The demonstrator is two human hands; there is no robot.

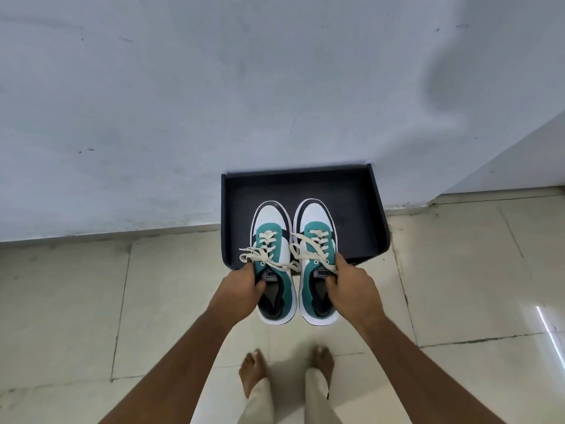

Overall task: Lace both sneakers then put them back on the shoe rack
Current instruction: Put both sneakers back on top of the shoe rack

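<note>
At frame centre, two laced sneakers are pinched by their collars in left hand and right hand over the rack; trailing bows could be snagged on its edge.

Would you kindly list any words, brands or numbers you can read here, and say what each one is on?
Tongue label of the left sneaker: dark lettering on a grey patch, too blurred to read.
Tongue label of the right sneaker: the same kind of patch, also too blurred to read.
Shoe rack, wall and floor: no text visible.
</note>
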